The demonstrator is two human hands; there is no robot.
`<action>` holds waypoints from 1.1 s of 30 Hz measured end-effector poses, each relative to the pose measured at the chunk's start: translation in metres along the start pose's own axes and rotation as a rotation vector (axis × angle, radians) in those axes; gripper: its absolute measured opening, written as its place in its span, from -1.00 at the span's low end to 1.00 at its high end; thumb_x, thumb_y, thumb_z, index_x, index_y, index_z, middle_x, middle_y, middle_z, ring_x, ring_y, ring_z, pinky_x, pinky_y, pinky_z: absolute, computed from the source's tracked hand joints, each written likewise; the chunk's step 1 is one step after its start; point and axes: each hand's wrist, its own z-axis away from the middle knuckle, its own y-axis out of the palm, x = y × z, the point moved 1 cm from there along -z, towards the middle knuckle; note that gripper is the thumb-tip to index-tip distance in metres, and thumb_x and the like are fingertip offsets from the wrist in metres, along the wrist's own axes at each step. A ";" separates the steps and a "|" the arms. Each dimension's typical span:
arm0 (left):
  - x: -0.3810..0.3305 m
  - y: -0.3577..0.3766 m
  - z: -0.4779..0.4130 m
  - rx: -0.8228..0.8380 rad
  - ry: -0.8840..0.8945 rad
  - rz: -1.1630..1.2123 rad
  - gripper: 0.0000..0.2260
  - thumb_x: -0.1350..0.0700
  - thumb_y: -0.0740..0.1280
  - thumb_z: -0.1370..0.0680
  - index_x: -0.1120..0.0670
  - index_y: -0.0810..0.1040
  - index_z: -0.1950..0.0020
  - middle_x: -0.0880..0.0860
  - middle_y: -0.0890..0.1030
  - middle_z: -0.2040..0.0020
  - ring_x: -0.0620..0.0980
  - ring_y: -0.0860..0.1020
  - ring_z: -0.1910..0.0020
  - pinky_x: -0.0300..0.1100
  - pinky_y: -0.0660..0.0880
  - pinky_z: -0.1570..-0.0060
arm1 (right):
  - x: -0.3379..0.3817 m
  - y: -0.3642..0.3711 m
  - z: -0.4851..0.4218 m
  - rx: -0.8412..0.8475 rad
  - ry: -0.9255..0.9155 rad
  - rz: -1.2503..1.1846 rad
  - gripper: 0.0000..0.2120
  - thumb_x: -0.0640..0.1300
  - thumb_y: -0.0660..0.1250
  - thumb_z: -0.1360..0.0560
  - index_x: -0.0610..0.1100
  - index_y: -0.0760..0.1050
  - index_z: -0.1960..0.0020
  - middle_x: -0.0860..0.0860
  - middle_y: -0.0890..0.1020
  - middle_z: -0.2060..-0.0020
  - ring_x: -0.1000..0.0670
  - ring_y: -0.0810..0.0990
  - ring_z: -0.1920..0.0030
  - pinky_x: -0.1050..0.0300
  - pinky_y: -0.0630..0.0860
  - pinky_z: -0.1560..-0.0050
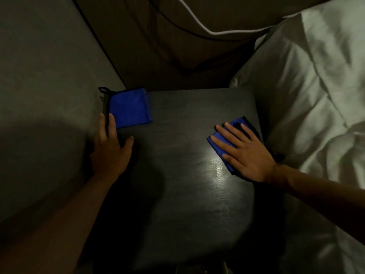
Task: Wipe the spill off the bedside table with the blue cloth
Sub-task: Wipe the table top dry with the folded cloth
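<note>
The right hand (244,153) lies flat, fingers spread, pressing a folded blue cloth (221,144) onto the dark table (177,194) near its right edge; it is not clenched, only pushing down, and the cloth shows past the fingertips on the left and far sides. Just left of that cloth, toward the near side, a wet sheen (218,172) glints on the tabletop in the light. The left hand (110,147) rests open on the table's left edge, fingers over the edge and thumb on the top, gripping the edge rather than any object. A second cloth (129,107), also blue with a dark trim and a small loop at one corner, lies flat at the far left corner, its near corner touching the left hand's fingertips. White bedding (316,86) is bunched against the table's right side. A wall (39,76) stands along the left side. A white cable (199,26) and a black one run across the dim space behind the table.
</note>
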 end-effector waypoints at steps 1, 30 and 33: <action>0.000 -0.001 -0.001 0.010 0.005 0.011 -0.25 -0.08 0.31 -0.53 -0.05 -0.08 -0.58 0.08 -0.06 -0.60 0.20 0.11 -0.51 0.23 0.31 -0.33 | 0.000 0.002 0.006 -0.006 0.032 0.001 -0.45 0.19 -0.20 -0.70 0.07 -0.02 -0.65 -0.03 0.03 -0.65 -0.08 -0.06 -0.64 -0.23 -0.04 -0.58; 0.022 -0.018 0.039 0.053 0.016 0.481 -0.43 -0.05 0.11 -0.54 0.21 0.27 -0.49 0.08 0.12 -0.58 0.01 0.10 -0.54 0.05 0.12 -0.50 | 0.232 0.006 -0.063 -0.376 1.391 -0.434 -0.46 0.03 0.01 -0.72 -0.18 0.09 -0.63 -0.23 0.15 -0.61 -0.23 0.08 -0.61 -0.29 -0.07 -0.55; 0.019 -0.018 0.038 0.046 -0.019 0.549 -0.36 -0.11 0.10 -0.49 0.22 0.29 -0.49 0.09 0.16 -0.57 0.00 0.14 -0.54 0.04 0.14 -0.50 | 0.257 0.003 -0.081 -0.394 1.378 -0.493 -0.45 0.04 0.01 -0.72 -0.20 0.11 -0.63 -0.25 0.16 -0.60 -0.24 0.10 -0.61 -0.27 -0.08 -0.55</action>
